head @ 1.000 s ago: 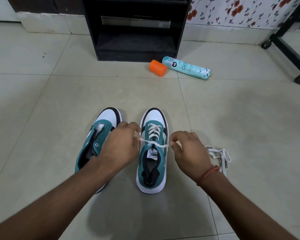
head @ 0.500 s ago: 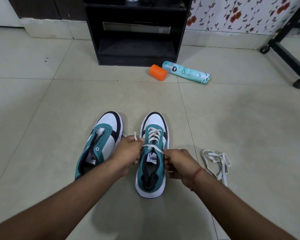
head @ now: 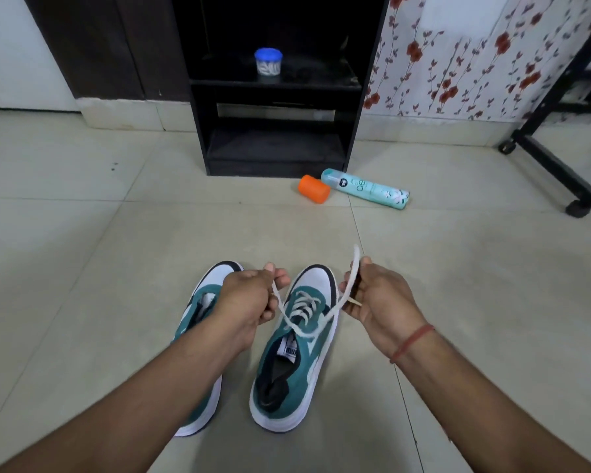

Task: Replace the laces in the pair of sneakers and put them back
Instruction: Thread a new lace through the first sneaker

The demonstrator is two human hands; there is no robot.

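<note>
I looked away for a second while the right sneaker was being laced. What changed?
Both hands, left hand and right hand, lifted the lace ends up and forward off the right sneaker. Both sneakers, orange cap and spray can stayed put.

My two teal-and-white sneakers stand side by side on the floor, toes away from me: the right sneaker (head: 297,339) carries a white lace (head: 302,307) with both ends lifted, the left sneaker (head: 202,302) unlaced.
</note>
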